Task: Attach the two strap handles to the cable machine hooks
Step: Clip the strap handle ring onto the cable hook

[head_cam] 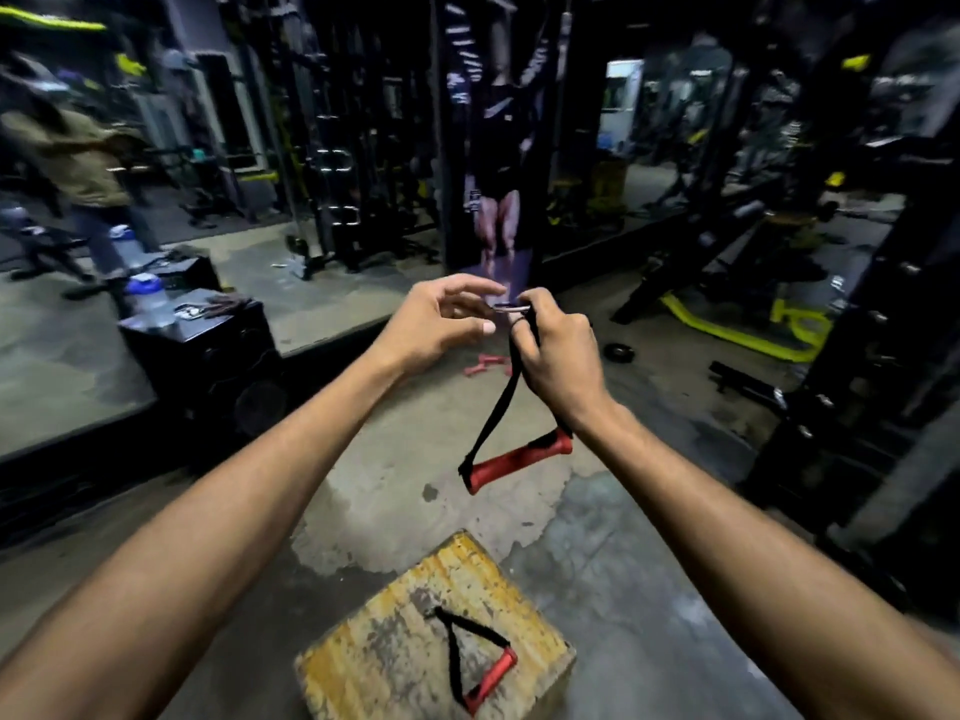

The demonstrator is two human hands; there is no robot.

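Strap handle [519, 456] hangs from gripping right hand [563, 356]; left hand [441, 319] pinches metal ring [511, 307].

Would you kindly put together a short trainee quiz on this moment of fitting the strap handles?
1. True or false: each hand holds its own strap handle.
2. The spare strap handle lies on: A) the worn yellow box; B) a weight bench; C) the bare floor.
3. Which hand grips the webbing of the hanging strap handle below its metal ring?
Key: 1 false, the left hand only pinches the ring; 2 A; 3 the right hand.
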